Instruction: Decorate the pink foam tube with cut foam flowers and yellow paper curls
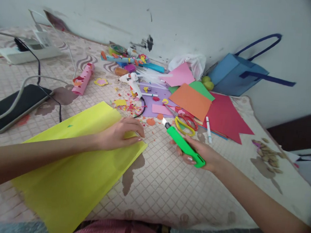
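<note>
A large yellow paper sheet (65, 184) lies aslant on the table, its near corner hanging over the front edge. On its far right part rests my left hand (121, 133), palm down, fingers stretched and slightly curved. My right hand (196, 151) grips a green utility knife (184, 144) above the tablecloth, right of the sheet. The knife's short blade is out and points up and left, apart from the paper. Just beyond it lie scissors with red handles (190, 121) and another pair with yellow handles (184, 127).
A white glue gun (132, 81), paper scraps (131, 105) and coloured sheets (192, 101) lie behind my hands. At left are a pink paper roll (84, 79), a black power bank or phone-like slab (11, 107) with cables, and a power strip (31, 53). A blue bag (230, 74) stands by the wall.
</note>
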`<action>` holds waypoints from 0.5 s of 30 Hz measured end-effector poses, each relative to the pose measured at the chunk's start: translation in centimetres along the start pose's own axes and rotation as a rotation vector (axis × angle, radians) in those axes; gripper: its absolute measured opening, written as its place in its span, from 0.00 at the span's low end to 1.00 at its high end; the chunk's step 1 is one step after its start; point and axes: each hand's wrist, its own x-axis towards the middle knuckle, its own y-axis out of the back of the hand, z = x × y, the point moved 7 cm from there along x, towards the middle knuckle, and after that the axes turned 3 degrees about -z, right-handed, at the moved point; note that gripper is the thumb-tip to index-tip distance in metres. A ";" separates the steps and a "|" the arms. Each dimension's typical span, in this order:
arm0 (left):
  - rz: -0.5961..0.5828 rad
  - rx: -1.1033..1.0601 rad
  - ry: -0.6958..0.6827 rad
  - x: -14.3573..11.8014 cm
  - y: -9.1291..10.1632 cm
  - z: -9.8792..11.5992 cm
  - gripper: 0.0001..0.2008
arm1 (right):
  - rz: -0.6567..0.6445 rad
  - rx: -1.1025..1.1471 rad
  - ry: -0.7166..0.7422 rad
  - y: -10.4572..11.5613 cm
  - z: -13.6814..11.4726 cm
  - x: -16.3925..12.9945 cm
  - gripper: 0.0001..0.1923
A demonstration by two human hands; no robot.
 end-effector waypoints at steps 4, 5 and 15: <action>-0.016 0.000 0.007 -0.2 0.1 0.2 0.08 | -0.051 0.134 -0.010 -0.5 0.2 0.1 0.19; -0.014 0.003 0.007 -0.2 0.1 0.3 0.08 | -0.055 0.133 -0.012 -0.6 0.2 0.2 0.19; -0.006 0.001 0.022 -0.6 0.5 0.4 0.08 | -0.070 0.124 0.001 -0.8 0.3 0.0 0.18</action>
